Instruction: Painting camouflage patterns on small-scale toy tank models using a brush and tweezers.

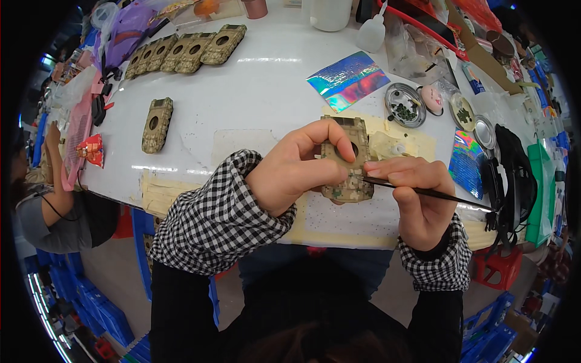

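My left hand [308, 166] is closed around a camouflage-patterned model tank hull [346, 192], with the thumb and index finger on its top near the round hole. The hull is held up over the near edge of the table. Pinched in my right hand [423, 193] is a slim dark pointed tool [445, 195]; whether it is tweezers or a brush I cannot tell. Its tip touches or almost touches the hull's right side, beside my left thumb. The fingertips of my right hand rest close to the hull's edge.
Several similar hulls [224, 43] stand in a row at the back left, and a single hull [157, 126] lies nearer. Right of my hands are a round metal dish [405, 97] of small green parts, a shiny holographic sheet [348, 80] and a squeeze bottle [371, 33]. Another person [66, 206] sits at left.
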A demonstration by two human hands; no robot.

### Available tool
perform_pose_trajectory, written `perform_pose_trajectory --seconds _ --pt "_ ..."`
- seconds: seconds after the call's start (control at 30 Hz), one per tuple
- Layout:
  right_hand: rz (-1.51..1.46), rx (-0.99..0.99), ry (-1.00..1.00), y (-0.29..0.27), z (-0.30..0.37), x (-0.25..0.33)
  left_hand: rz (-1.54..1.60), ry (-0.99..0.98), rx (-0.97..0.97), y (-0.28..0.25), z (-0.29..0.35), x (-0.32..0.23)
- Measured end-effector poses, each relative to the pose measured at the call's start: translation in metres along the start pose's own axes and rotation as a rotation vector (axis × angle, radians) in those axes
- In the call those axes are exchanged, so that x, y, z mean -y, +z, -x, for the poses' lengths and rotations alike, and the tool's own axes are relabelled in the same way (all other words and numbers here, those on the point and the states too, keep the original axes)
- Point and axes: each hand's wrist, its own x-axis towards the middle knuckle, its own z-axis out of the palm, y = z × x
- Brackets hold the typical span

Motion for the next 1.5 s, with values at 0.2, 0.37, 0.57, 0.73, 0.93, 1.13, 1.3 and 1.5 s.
perform_pose_trajectory --seconds 0.2,0.37,0.57,0.73,0.93,1.13,1.3,1.5 --pt "0.044 0.002 -0.009 0.0001 0.0 -0.0005 -0.002 -0.019 -0.001 0.0006 0.0001 -0.001" --pt "0.087 0.017 -0.03 0.0002 -0.001 0.0003 -0.022 -0.053 0.006 0.0016 0.0005 -0.0039" --pt "0.111 0.017 -0.049 0.001 -0.0015 0.0003 -0.028 -0.037 0.014 0.0016 0.0002 -0.0028" --pt "0.137 0.026 -0.07 0.0015 -0.0022 0.001 -0.028 -0.025 0.014 0.0018 0.0004 -0.0027" --pt "0.178 0.039 -0.103 0.0023 -0.0028 0.0005 -0.03 -0.005 0.014 0.0017 0.0003 -0.0008" --pt "0.191 0.044 -0.109 0.0024 -0.0034 0.0018 -0.042 0.003 0.015 0.0012 0.0003 -0.0005" --pt "0.168 0.034 -0.075 0.0014 -0.0018 0.0029 -0.022 -0.017 0.018 0.0025 0.0003 -0.0021" --pt "0.055 0.013 -0.008 -0.0002 -0.0001 0.0008 -0.026 -0.072 0.003 0.0012 0.0013 -0.0039"
